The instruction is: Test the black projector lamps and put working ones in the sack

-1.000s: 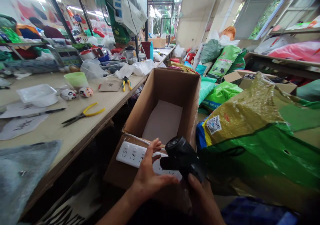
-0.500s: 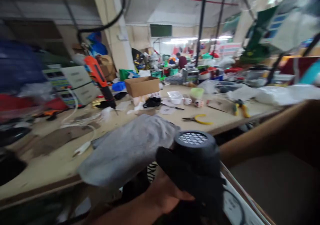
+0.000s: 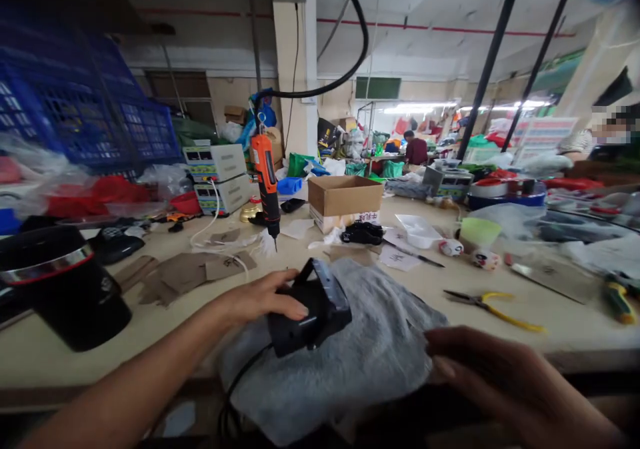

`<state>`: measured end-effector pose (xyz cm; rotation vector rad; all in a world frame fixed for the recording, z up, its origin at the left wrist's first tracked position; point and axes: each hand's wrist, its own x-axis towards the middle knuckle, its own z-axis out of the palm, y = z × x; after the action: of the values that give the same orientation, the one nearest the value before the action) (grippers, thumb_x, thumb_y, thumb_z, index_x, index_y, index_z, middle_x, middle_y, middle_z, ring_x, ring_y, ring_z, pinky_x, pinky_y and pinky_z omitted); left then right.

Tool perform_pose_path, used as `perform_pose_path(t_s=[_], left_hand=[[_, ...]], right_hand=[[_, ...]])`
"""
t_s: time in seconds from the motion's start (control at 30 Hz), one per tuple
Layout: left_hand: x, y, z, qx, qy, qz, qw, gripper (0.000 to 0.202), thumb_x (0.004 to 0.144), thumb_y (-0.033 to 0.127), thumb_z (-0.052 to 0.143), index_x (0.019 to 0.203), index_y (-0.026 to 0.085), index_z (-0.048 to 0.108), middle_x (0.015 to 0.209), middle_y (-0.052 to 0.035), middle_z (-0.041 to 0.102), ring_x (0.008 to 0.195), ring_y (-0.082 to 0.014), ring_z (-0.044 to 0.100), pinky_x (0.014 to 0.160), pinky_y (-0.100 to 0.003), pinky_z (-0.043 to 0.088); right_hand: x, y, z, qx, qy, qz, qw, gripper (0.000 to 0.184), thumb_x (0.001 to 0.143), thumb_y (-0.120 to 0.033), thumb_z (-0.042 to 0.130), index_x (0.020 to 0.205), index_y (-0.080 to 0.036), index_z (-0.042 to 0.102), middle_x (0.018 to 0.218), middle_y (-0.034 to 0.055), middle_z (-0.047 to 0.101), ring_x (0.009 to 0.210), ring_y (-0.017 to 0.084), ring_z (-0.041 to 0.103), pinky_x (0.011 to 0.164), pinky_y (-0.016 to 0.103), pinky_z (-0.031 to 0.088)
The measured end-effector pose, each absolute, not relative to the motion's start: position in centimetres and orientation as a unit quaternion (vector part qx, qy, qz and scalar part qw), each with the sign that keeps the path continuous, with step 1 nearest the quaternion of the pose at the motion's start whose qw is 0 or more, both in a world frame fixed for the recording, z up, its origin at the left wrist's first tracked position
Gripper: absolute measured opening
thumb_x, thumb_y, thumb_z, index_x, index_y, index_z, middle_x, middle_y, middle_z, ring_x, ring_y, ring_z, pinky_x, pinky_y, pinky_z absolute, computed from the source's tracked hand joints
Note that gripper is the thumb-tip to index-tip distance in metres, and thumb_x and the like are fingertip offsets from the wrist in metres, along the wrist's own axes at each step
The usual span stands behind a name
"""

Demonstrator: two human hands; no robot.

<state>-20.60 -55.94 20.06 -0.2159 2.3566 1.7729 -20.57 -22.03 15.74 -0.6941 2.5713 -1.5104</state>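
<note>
My left hand (image 3: 260,297) grips a black corded device (image 3: 313,310) and rests it on a grey cloth (image 3: 370,349) at the near edge of the wooden workbench (image 3: 165,309). A black cord (image 3: 239,377) runs from the device down over the bench edge. My right hand (image 3: 505,376) hovers low at the right, near the cloth's right edge, with its fingers curled and nothing visible in them.
An orange electric screwdriver (image 3: 265,176) hangs over the bench. A black pot (image 3: 60,289) stands at left. A cardboard box (image 3: 344,196), yellow-handled pliers (image 3: 493,304), a green cup (image 3: 479,230), cardboard scraps (image 3: 185,272) and blue crates (image 3: 75,116) lie around. A person (image 3: 414,148) sits far back.
My view swung from the open cardboard box and the white power strip round to the workbench. The black device passed from my right hand to my left and now lies on the grey cloth.
</note>
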Motion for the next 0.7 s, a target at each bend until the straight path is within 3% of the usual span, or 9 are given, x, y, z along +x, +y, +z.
perform_pose_path(t_s=[0.2, 0.33, 0.43, 0.57, 0.7], left_hand=[[-21.8, -56.5, 19.5, 0.033, 0.839, 0.525, 0.136, 0.073, 0.057, 0.039, 0.077, 0.124, 0.022, 0.054, 0.123, -0.0067, 0.06, 0.117, -0.0321, 0.049, 0.099, -0.042, 0.036], [-21.8, -56.8, 18.7, 0.148, 0.816, 0.551, 0.089, 0.07, 0.066, 0.039, 0.073, 0.129, 0.028, 0.048, 0.131, -0.0024, 0.053, 0.121, -0.0278, 0.046, 0.103, -0.041, 0.033], [-21.7, -56.8, 18.2, 0.139, 0.827, 0.54, 0.073, 0.071, 0.067, 0.042, 0.072, 0.13, 0.028, 0.045, 0.131, -0.0027, 0.053, 0.121, -0.0279, 0.046, 0.103, -0.042, 0.033], [-21.0, -56.0, 18.6, 0.129, 0.86, 0.489, 0.07, 0.069, 0.067, 0.044, 0.071, 0.128, 0.024, 0.043, 0.115, -0.0045, 0.061, 0.108, -0.0279, 0.053, 0.093, -0.04, 0.039], [-20.5, -55.5, 18.6, 0.117, 0.864, 0.486, 0.066, 0.063, 0.065, 0.038, 0.072, 0.12, 0.021, 0.044, 0.099, -0.0016, 0.063, 0.089, -0.023, 0.057, 0.078, -0.033, 0.042]], right_hand=[[-27.1, -28.6, 20.7, -0.288, 0.855, -0.431, -0.02, 0.044, 0.078, -0.055, 0.058, 0.097, -0.016, 0.066, 0.088, 0.0103, 0.071, 0.08, 0.026, 0.066, 0.07, 0.035, 0.057], [-26.7, -32.3, 19.9, -0.334, 0.841, -0.424, -0.025, 0.05, 0.079, -0.054, 0.058, 0.11, -0.015, 0.063, 0.116, 0.0155, 0.062, 0.106, 0.031, 0.059, 0.088, 0.045, 0.051], [-24.6, -34.3, 18.3, -0.343, 0.823, -0.446, -0.083, 0.041, 0.085, -0.048, 0.053, 0.111, -0.018, 0.063, 0.135, 0.0147, 0.047, 0.123, 0.031, 0.046, 0.101, 0.049, 0.041], [-21.8, -35.5, 16.9, -0.332, 0.793, -0.497, -0.119, 0.032, 0.088, -0.04, 0.053, 0.115, -0.025, 0.06, 0.139, 0.0094, 0.044, 0.126, 0.028, 0.043, 0.1, 0.045, 0.044], [-20.3, -35.7, 16.2, -0.36, 0.785, -0.487, -0.132, 0.039, 0.082, -0.04, 0.063, 0.119, -0.029, 0.057, 0.143, 0.0068, 0.038, 0.131, 0.029, 0.036, 0.105, 0.046, 0.037]])
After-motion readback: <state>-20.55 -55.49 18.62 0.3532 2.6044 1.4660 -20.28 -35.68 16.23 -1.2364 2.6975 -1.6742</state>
